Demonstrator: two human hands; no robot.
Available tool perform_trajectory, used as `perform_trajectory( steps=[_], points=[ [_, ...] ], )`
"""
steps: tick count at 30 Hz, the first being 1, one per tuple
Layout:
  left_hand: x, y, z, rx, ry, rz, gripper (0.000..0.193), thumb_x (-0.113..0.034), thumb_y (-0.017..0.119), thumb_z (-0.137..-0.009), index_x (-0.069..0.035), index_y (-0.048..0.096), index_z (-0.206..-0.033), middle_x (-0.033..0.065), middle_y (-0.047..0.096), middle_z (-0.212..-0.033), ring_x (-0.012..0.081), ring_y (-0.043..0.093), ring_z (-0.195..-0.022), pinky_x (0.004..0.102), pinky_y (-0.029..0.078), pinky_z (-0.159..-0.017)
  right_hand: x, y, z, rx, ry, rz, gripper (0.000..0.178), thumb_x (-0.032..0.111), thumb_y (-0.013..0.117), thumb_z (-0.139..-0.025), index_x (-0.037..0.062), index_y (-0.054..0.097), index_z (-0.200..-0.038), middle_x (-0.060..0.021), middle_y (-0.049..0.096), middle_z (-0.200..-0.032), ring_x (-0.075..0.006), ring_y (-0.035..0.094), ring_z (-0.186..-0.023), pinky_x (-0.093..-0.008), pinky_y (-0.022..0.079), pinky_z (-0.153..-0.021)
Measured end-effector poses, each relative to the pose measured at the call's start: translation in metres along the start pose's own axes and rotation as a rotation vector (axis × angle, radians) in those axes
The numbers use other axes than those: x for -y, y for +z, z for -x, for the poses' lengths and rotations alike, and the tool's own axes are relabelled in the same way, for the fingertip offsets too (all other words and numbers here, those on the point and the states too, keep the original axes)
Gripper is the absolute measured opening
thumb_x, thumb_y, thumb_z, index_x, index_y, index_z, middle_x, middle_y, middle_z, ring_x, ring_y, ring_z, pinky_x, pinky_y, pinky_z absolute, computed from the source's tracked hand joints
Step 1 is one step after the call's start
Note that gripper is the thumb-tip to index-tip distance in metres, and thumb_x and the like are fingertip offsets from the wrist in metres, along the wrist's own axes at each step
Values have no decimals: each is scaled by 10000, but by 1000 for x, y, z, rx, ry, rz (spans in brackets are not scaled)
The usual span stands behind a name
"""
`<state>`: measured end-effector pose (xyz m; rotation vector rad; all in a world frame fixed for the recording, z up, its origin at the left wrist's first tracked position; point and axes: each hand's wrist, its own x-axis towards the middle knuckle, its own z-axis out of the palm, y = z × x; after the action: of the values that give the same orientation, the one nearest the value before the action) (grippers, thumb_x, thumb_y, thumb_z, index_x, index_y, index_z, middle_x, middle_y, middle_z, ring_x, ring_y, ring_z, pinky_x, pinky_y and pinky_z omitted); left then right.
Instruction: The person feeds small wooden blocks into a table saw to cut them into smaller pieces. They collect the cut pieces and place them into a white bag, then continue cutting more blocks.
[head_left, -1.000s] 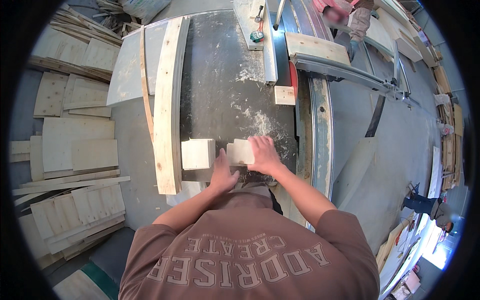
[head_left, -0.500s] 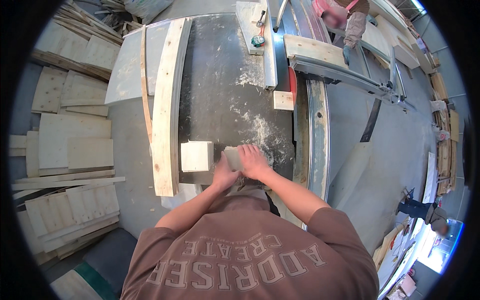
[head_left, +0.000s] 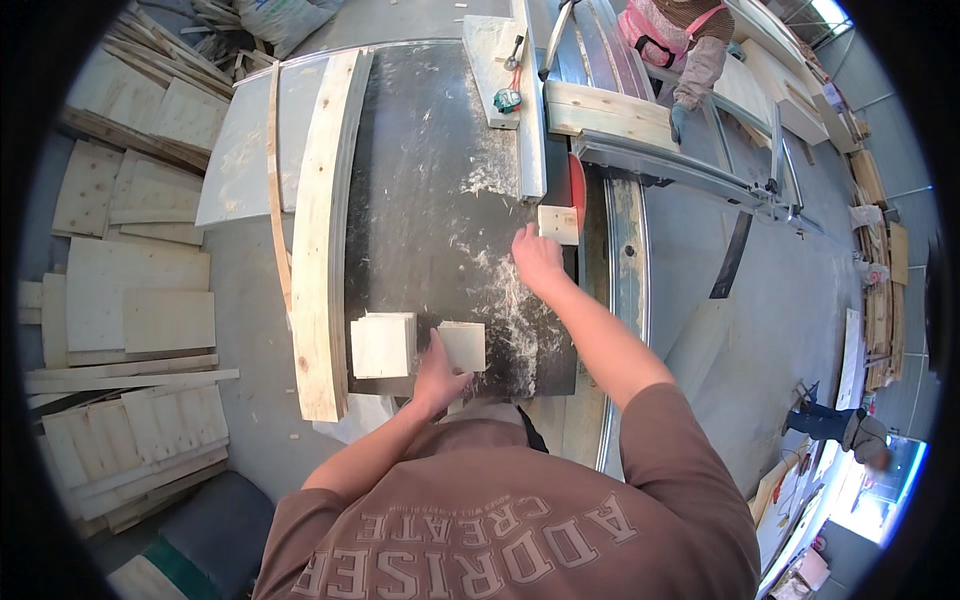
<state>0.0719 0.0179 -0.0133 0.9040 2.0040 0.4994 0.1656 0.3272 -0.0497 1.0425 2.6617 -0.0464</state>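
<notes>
My left hand rests against a small square piece of wood at the table's near edge, thumb along its near side and fingers at its left side. Just left of it stands a stack of square wood pieces. My right hand is stretched forward, its bent fingers beside the left edge of a small wood block; nothing shows in its grasp. That block lies by a red guard on the dark sawdust-strewn table.
Long boards lie along the table's left side. A metal fence and a tape measure are ahead. Across the sliding rail, a co-worker's gloved hand touches a wide board. Stacked panels stand at left.
My right hand has left the square piece near me and moved forward and right to the small block. My left hand stays at the piece. The co-worker's board has shifted slightly.
</notes>
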Motion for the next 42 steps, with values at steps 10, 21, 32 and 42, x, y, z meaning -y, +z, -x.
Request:
perform_trajectory(
  steps=[10, 21, 32, 42],
  points=[
    [5, 2, 2, -9, -54, 3, 1288, -287, 895, -812, 119, 21, -1666, 351, 501, -1544, 462, 543, -1415, 463, 441, -1204, -39, 52, -80, 149, 57, 282, 540, 156, 787, -883, -6, 649, -1379, -364, 428, -1632, -321, 809, -990, -386, 643, -694],
    [20, 8, -6, -26, -28, 89, 1099, -240, 733, -877, 97, 59, -1678, 379, 499, -1542, 493, 551, -1396, 480, 451, -1188, 0, -36, -14, 5, -184, 98, 328, 72, 792, -816, 29, 744, -1137, -189, 673, -1231, -277, 786, -918, -372, 622, -712],
    [28, -2, 1, 74, 77, 471, 602, -159, 774, -899, -3, 561, -1440, 218, 663, -1399, 321, 635, -1304, 424, 489, -1093, 172, -63, 125, 108, -402, -61, 410, 176, 799, -813, 43, 713, -1191, -215, 686, -1280, -251, 779, -895, -352, 597, -671],
    [35, 3, 6, -49, 53, 204, 961, -57, 753, -831, 72, 273, -1654, 336, 575, -1500, 448, 592, -1379, 472, 483, -1154, 115, -60, 149, -171, -387, -119, 977, 202, 966, -616, -27, 500, -1444, -199, 579, -1380, -327, 606, -1213, -407, 529, -1005]
  ],
)
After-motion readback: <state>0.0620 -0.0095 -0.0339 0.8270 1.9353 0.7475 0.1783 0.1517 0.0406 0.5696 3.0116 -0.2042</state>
